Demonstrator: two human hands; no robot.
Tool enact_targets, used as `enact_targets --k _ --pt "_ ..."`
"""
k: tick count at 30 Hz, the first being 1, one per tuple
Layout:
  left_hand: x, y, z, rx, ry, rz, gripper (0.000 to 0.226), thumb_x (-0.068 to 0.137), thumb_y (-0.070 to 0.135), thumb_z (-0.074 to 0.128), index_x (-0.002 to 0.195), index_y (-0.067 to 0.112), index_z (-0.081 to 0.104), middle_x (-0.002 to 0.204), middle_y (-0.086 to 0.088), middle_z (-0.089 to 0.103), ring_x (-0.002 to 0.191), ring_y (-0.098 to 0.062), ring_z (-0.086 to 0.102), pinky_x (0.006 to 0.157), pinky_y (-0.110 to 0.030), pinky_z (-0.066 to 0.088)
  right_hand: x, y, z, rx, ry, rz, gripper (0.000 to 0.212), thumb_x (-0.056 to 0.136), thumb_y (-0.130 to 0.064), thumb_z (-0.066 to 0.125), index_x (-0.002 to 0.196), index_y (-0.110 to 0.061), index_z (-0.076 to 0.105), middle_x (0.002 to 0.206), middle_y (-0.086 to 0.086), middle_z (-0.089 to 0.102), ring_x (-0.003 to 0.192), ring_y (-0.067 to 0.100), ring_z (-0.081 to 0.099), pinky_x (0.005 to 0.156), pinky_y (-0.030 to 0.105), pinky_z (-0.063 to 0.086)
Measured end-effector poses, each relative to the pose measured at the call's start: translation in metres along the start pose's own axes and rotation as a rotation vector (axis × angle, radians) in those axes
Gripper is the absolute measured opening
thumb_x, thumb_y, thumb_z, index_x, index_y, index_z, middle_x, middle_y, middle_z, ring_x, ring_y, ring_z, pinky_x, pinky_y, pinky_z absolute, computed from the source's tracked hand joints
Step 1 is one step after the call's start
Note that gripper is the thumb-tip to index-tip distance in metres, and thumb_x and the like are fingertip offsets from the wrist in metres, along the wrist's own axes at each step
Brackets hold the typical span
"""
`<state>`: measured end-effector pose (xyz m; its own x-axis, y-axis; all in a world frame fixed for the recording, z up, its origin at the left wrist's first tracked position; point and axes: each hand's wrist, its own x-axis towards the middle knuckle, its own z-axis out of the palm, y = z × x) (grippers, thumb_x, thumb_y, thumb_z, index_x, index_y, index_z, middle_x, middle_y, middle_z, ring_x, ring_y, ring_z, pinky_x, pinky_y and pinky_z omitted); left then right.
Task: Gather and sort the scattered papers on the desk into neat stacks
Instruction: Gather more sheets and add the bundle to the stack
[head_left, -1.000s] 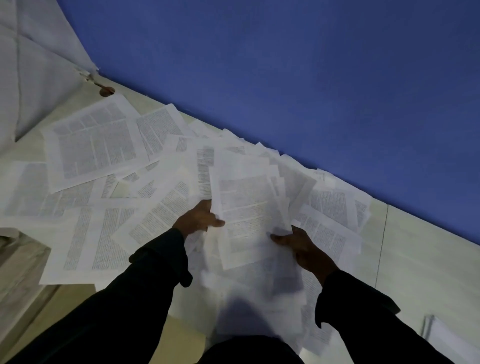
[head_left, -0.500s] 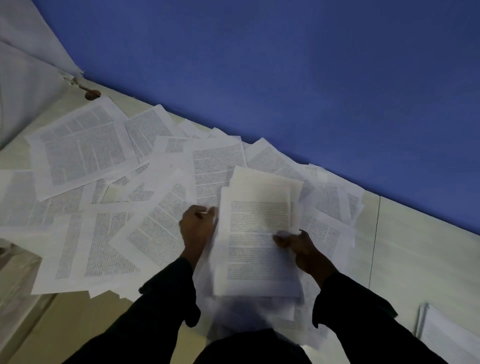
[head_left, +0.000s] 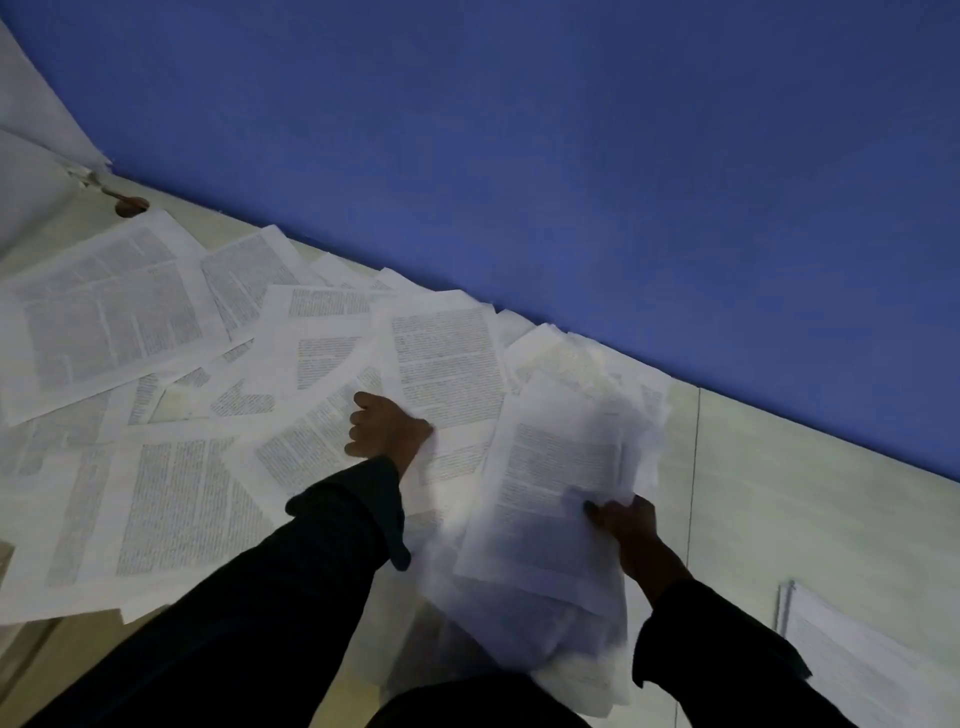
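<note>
A: Many loose white printed sheets (head_left: 171, 499) lie scattered on the pale desk (head_left: 779, 499), from nine to twelve o'clock.
B: Yes. The right hand (head_left: 631, 525) pinches a gathered bundle of sheets (head_left: 550, 499); the left hand (head_left: 387, 428), fingers curled, rests on one page. One finished white stack (head_left: 857, 660) at four o'clock.

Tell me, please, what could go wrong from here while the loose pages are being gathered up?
The bundle of pages in the right hand is fanned and uneven, pinched at one edge only, so sheets may slip out. The left hand rests on overlapping scattered sheets; pulling one could drag its neighbours, and some already overhang the desk edge at lower left and might fall.
</note>
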<state>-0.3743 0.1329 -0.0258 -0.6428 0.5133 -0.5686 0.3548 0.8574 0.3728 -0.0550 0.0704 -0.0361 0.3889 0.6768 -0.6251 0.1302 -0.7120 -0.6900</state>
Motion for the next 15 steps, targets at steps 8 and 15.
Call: enact_targets --k 8,15 --pt "-0.039 0.003 0.031 -0.079 0.238 0.258 0.084 0.074 0.039 0.082 0.133 -0.003 0.039 0.123 -0.022 0.053 0.108 -0.039 0.057 0.086 -0.047 0.05 -0.015 0.022 -0.082 0.23 -0.127 0.038 0.039 0.081 -0.026 0.087 0.107 0.0 0.074 0.113 0.015 0.075 0.105 0.03 0.071 0.105 0.046 0.051" --pt "-0.1 0.087 0.035 -0.44 -0.876 0.327 0.08 0.072 0.082 0.061 0.104 0.01 0.072 0.099 -0.008 0.077 0.082 -0.024 0.072 0.071 -0.034 0.06 -0.025 0.026 -0.085 0.435 -0.424 0.036 0.047 0.089 -0.001 0.07 0.134 0.007 0.059 0.135 0.026 0.064 0.127 0.044 0.06 0.107 0.057 0.049"
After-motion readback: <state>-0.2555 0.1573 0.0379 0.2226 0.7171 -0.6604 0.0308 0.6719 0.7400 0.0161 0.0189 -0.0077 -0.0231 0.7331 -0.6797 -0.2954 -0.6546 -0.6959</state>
